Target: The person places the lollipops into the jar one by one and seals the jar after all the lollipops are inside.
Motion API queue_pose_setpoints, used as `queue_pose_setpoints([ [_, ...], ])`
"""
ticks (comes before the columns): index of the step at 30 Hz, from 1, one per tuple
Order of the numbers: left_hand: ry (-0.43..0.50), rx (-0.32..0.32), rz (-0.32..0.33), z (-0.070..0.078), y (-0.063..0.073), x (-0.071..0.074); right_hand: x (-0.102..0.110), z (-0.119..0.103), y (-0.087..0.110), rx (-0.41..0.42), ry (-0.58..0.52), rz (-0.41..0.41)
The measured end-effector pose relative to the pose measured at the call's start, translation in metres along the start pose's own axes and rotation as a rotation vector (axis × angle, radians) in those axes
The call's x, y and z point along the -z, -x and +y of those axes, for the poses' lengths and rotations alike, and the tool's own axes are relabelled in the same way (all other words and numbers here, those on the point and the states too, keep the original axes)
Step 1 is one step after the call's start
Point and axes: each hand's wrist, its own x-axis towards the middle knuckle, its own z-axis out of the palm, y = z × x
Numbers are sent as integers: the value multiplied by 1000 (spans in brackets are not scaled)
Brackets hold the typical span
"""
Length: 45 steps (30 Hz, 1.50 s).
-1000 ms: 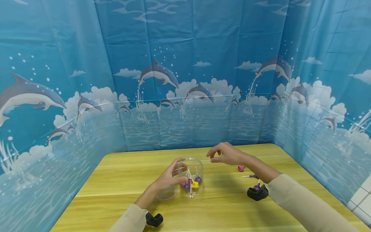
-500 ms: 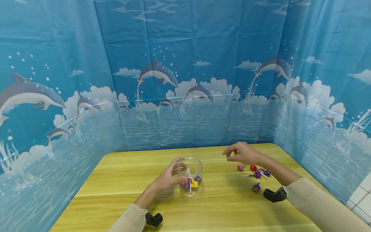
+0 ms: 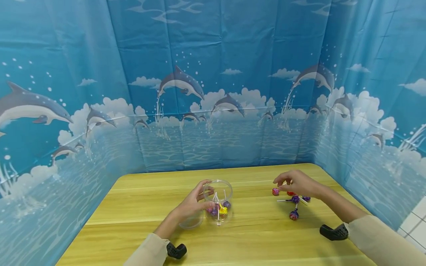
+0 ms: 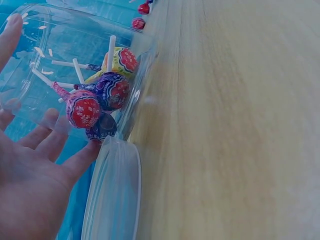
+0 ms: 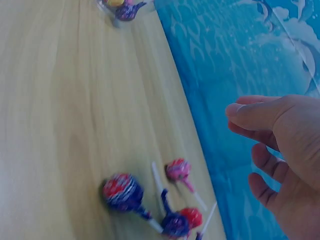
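Observation:
My left hand (image 3: 193, 205) holds a clear plastic jar (image 3: 230, 197) upright, thumb at the front and fingers round its far side. Several wrapped lollipops sit inside, among them a yellow one (image 3: 223, 211) and a pink one (image 4: 84, 110); their white sticks point various ways. Over on the right, my right hand (image 3: 301, 183) hovers above a loose group of lollipops, its fingers bent and nothing held. That group has a pink lollipop (image 3: 275, 191), a red lollipop (image 5: 192, 217), and purple ones, with one purple lollipop (image 3: 293, 215) lying nearest me.
A clear round lid (image 3: 191, 222) lies against the jar's left side, under my left wrist. The wooden table (image 3: 149, 236) reaches back to a blue dolphin curtain (image 3: 213, 147). Each wrist carries a black camera mount (image 3: 176, 251).
My right hand has moved right from near the jar, and has lowered over the loose lollipops. My left hand and the jar have stayed in place.

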Motion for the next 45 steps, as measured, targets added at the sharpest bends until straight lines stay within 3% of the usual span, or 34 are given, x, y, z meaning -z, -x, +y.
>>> queue_pose_setpoints([
  [10,1,-3,4,0,0,-1,-9,26,30,-74,-83,-15],
  [18,-2,2,9,2,1,-2,-24,54,49,-61,-102,-18],
  [31,-3,9,5,3,1,-3,-43,73,65,-86,33,22],
  [39,-21,3,7,4,1,-3,-41,76,69,8,69,43],
  [45,-15,1,8,2,1,-3,-39,75,70,53,25,25],
])
